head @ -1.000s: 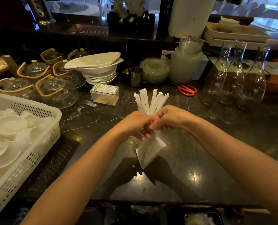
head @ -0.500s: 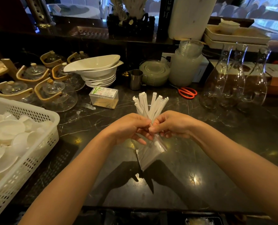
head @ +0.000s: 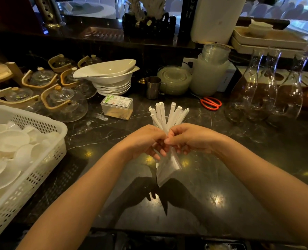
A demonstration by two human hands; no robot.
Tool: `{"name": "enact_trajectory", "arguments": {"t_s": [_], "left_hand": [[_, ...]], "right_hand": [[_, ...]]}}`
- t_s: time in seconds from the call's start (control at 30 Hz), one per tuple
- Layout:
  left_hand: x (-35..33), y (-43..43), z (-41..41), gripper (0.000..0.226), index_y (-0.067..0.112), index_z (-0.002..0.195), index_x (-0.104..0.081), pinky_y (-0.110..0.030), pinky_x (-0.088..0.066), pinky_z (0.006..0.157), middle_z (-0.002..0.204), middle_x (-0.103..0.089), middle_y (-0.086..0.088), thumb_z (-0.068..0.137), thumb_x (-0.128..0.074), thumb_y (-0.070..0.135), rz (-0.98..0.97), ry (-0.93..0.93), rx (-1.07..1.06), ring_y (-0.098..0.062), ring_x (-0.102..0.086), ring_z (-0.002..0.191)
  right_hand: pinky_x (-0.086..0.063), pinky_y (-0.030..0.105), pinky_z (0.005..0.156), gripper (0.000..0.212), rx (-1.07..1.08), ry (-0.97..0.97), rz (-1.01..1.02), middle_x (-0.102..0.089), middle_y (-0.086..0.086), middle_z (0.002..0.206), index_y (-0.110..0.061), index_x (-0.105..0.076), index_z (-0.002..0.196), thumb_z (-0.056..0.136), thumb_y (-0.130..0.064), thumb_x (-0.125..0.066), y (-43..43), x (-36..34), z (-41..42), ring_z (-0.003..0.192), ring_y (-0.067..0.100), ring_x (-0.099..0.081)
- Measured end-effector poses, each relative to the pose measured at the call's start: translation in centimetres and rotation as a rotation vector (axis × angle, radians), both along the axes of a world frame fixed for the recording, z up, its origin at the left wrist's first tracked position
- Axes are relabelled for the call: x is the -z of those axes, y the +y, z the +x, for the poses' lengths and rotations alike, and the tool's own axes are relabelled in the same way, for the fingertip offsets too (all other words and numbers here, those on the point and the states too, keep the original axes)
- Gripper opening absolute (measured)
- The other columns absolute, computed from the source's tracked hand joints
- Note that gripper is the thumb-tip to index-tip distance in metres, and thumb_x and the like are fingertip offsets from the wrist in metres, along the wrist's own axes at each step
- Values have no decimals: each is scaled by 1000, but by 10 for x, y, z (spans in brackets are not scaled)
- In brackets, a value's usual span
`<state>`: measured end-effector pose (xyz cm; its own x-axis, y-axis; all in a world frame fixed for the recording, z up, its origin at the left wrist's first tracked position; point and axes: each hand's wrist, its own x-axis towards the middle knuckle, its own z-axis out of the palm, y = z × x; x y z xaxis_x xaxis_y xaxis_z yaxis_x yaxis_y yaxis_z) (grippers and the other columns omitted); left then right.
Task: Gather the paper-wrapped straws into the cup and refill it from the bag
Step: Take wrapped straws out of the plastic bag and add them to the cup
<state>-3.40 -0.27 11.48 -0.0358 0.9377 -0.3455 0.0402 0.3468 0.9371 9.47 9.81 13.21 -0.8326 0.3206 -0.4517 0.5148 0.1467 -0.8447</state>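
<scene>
A fan of white paper-wrapped straws (head: 169, 115) stands upright just behind my hands; a clear cup's rim shows faintly around them, and their lower part is hidden. My left hand (head: 146, 141) and my right hand (head: 189, 138) meet at the centre, above the dark marble counter (head: 221, 186). Both pinch the top of a clear plastic bag (head: 167, 168) that hangs below them, with more wrapped straws inside. The bag's tip hangs just above the counter.
A white plastic basket (head: 47, 156) of small white dishes sits at the left. Glass teapots (head: 65, 103), stacked white bowls (head: 110, 78), a toothpick box (head: 117, 107), a steel cup (head: 152, 87), red scissors (head: 211, 102) and glass carafes (head: 268, 87) line the back.
My fingers have shifted slightly at the top of the bag. Hands, bag and upright straws stay in about the same place.
</scene>
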Motion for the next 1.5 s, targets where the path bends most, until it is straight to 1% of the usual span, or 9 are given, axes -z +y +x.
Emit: {"name": "enact_trajectory", "arguments": {"t_s": [0.17,0.4,0.53,0.67,0.77,0.87,0.93,1.13,1.5], "left_hand": [[1,0,-4,23,6,69,-60,-18,-47,44,55,-61,1,86,-45,11,67,-21,-32,-9,-55,50],[6,-2,-1,29,10,61,-52,-18,-51,49,55,-59,-1,87,-40,6,226,-226,-154,-8,-53,46],[14,-3,4,30,9,60,-54,-20,-54,52,55,-56,-6,87,-41,6,249,-269,-192,-12,-53,48],[17,-4,8,34,10,56,-55,-19,-52,49,48,-54,0,86,-40,2,285,-286,-250,-7,-51,41],[16,-6,9,34,9,58,-54,-18,-54,55,46,-59,1,86,-37,1,322,-320,-282,-8,-58,48],[14,-11,8,34,13,58,-55,-16,-50,55,48,-60,4,86,-39,4,322,-209,-222,-5,-55,49],[12,-15,1,34,15,55,-56,-14,-46,52,47,-59,6,85,-41,7,294,-63,-207,-4,-51,46],[8,-26,-21,40,15,42,-56,-12,-41,42,41,-59,1,77,-43,1,211,188,-224,-5,-48,36],[-2,-36,-40,38,14,40,-57,-15,-42,43,40,-61,4,76,-48,10,116,470,-270,-4,-50,35]], "right_hand": [[-41,13,41,34,-25,11,-7,-54,-9,45,-20,-55,58,91,-22,-45,-4,0,-1,43,3,-50],[-33,10,33,34,142,338,-240,-56,-6,44,-14,-59,65,92,-13,-39,-12,14,-5,37,3,-46],[-34,18,45,34,228,402,-257,-56,7,61,-10,-61,68,92,-13,-38,-18,27,-6,52,17,-43],[-42,21,54,38,296,461,-295,-60,1,52,-10,-58,61,92,-11,-36,-24,32,-7,48,9,-54],[-34,27,53,43,464,501,-377,-45,0,47,-15,-47,50,91,-12,-36,-23,36,-8,43,8,-43],[-35,18,44,42,430,465,-131,-45,-7,43,-15,-47,49,90,-9,-38,-23,36,-7,39,3,-39],[-32,13,37,38,338,385,-87,-45,-7,41,-12,-46,53,90,-8,-40,-23,34,-4,35,1,-38],[-38,10,40,35,164,105,244,-49,-7,35,-13,-50,49,83,-6,-47,-7,18,7,34,1,-43],[-40,12,37,32,218,-81,450,-55,-4,36,-14,-58,46,78,-12,-54,11,7,17,38,5,-50]]}}
